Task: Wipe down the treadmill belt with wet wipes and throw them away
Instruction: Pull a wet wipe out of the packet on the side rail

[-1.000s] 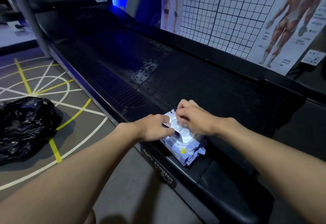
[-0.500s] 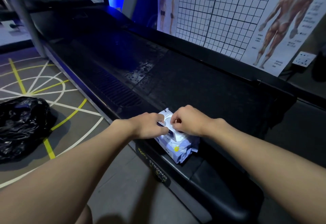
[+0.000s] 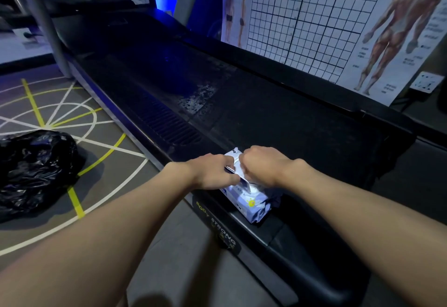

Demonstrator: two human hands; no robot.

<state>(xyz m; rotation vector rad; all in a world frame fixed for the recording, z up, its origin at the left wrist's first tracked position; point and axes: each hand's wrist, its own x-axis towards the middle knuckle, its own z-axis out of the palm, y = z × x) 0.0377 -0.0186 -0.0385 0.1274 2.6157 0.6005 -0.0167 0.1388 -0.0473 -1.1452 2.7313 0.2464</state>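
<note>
Wet wipes pack (image 3: 251,197): a pale blue and white soft plastic pack. It sits on the black side rail (image 3: 244,226) of the treadmill, right under my two hands.
Which way it lies: its long side runs along the rail, the same way the treadmill runs.
Left hand (image 3: 212,173): fingers curled. It pinches the thin flap (image 3: 239,178) on top of the pack and holds it up and open.
Right hand (image 3: 263,166): curled tight, knuckles up, fingers pushed down at the pack's opening. The fingertips are hidden, so I cannot tell if a wipe is between them yet.
Hands together: very near each other, almost touching over the pack.
Black rubber treadmill belt (image 3: 290,125): it lies just past the pack, away from me and to the right. A shiny speckled patch (image 3: 197,99) shows farther up.
Nearer hand: I think the right hand, since it is on the belt side.
Step now: I think I am getting a wipe out. No wiping looks begun from here.
Shiny black plastic bin bag (image 3: 33,168): on the floor, well off to the left, on the left hand's side.
</note>
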